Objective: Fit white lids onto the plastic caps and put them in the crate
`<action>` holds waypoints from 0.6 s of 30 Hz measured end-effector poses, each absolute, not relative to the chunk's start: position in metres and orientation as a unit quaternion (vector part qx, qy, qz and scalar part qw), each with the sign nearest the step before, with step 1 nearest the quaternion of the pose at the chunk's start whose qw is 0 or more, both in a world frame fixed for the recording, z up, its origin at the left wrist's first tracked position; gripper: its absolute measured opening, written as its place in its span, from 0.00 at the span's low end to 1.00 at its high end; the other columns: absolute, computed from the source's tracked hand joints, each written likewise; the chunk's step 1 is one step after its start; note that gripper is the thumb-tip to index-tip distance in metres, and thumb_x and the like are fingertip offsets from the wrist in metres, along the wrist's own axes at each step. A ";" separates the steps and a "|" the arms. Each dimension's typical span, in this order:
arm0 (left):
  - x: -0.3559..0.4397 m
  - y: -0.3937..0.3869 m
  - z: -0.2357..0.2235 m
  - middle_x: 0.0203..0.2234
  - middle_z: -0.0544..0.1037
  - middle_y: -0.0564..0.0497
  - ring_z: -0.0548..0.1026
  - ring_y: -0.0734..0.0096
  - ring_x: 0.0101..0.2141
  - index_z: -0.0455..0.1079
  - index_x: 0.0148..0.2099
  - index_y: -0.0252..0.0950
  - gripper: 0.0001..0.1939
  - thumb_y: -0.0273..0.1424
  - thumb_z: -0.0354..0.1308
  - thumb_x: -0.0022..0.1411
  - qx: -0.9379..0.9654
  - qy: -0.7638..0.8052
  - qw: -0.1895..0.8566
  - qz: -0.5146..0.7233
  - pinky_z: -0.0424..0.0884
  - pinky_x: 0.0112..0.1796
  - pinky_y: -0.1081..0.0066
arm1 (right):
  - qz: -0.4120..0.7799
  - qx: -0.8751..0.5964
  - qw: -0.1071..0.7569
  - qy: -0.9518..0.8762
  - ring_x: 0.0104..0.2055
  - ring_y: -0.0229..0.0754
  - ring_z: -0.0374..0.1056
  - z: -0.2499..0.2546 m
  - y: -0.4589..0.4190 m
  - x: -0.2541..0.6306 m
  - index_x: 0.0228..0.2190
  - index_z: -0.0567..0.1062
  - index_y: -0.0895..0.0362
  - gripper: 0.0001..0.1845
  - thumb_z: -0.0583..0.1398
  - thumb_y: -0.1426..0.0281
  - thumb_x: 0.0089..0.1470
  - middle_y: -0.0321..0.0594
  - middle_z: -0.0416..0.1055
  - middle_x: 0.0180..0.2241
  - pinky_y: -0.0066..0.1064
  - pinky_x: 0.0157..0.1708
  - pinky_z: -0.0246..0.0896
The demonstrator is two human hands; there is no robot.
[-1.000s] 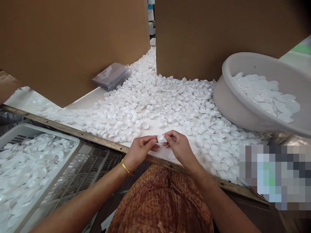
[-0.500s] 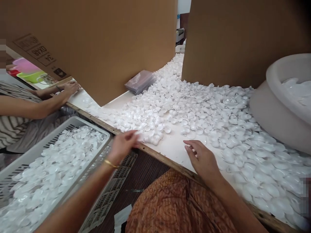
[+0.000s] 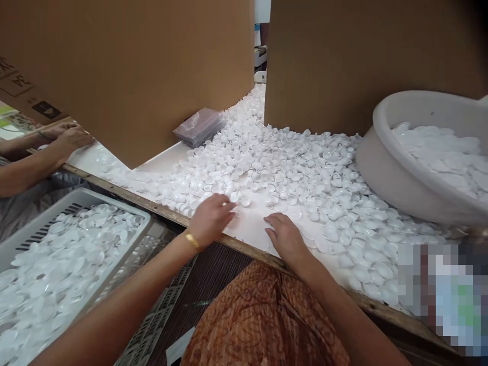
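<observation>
A wide heap of small white plastic caps [image 3: 290, 173] covers the white table [image 3: 251, 229]. My left hand [image 3: 211, 218], with a gold bangle at the wrist, lies palm down at the near edge of the heap, fingers stretched toward the caps. Beside it, my right hand [image 3: 284, 236] rests flat on the bare table surface just short of the caps, fingers extended. Neither hand shows anything held. At my lower left, a grey slotted crate [image 3: 46, 223] holds many flat white discs [image 3: 64, 259].
A pale round basin [image 3: 385, 152] of white discs sits at the right. Two tall cardboard boxes [image 3: 125, 76] stand behind the heap, a plastic-wrapped packet [image 3: 198, 127] between them. Another person's hands [image 3: 64, 140] work at the far left. The table's wooden edge [image 3: 152, 207] runs diagonally.
A second ago both hands pinched one cap together. The left then swung toward the crate and came back; both hands now lie flat on the table by the heap.
</observation>
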State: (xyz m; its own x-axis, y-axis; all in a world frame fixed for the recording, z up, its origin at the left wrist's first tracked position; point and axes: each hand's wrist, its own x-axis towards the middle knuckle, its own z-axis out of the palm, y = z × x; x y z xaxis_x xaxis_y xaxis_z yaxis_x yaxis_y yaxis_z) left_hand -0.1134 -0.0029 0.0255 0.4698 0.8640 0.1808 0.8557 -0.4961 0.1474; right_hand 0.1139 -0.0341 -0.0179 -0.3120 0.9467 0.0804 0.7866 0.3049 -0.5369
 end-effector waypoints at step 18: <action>-0.060 -0.020 -0.001 0.35 0.72 0.47 0.68 0.69 0.35 0.70 0.29 0.34 0.06 0.29 0.54 0.57 0.850 0.499 0.119 0.118 0.67 0.34 0.70 | 0.157 -0.535 0.233 -0.797 0.30 0.43 0.66 -0.024 -0.035 0.121 0.27 0.68 0.54 0.09 0.52 0.65 0.55 0.40 0.68 0.27 0.34 0.28 0.62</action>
State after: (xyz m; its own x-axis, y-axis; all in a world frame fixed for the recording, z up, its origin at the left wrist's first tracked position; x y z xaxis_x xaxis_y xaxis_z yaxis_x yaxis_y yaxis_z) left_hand -0.0604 -0.0205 -0.0005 0.4734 0.8772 0.0804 0.8210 -0.4724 0.3205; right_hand 0.1211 -0.0352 -0.0245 -0.3188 0.9256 0.2040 0.7791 0.3785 -0.4997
